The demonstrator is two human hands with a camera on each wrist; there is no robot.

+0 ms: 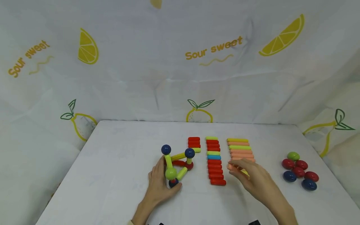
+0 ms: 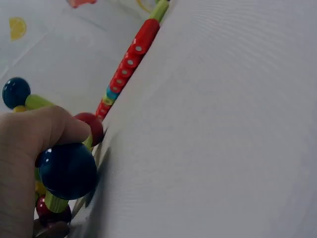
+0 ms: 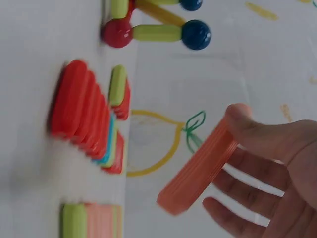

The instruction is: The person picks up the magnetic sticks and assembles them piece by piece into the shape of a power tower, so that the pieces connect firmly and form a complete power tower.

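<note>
On the table stands a frame of magnetic sticks and balls [image 1: 171,173], with navy, red and green balls joined by green, yellow and red sticks. My left hand [image 1: 159,186] holds its lower left side; in the left wrist view the thumb lies beside a navy ball [image 2: 68,171]. Just right of the stick columns, my right hand [image 1: 256,178] pinches a salmon-orange magnetic stick [image 3: 198,166] by one end between thumb and fingers. The right wrist view shows this stick tilted, its other end free. Part of the frame is hidden behind the left hand.
Between the hands runs a column of mostly red short sticks [image 1: 215,171], with a shorter column [image 1: 194,142] behind the frame. Longer yellow, orange and green sticks [image 1: 239,147] lie beyond the right hand. Several loose red, navy and green balls [image 1: 298,172] sit at the right.
</note>
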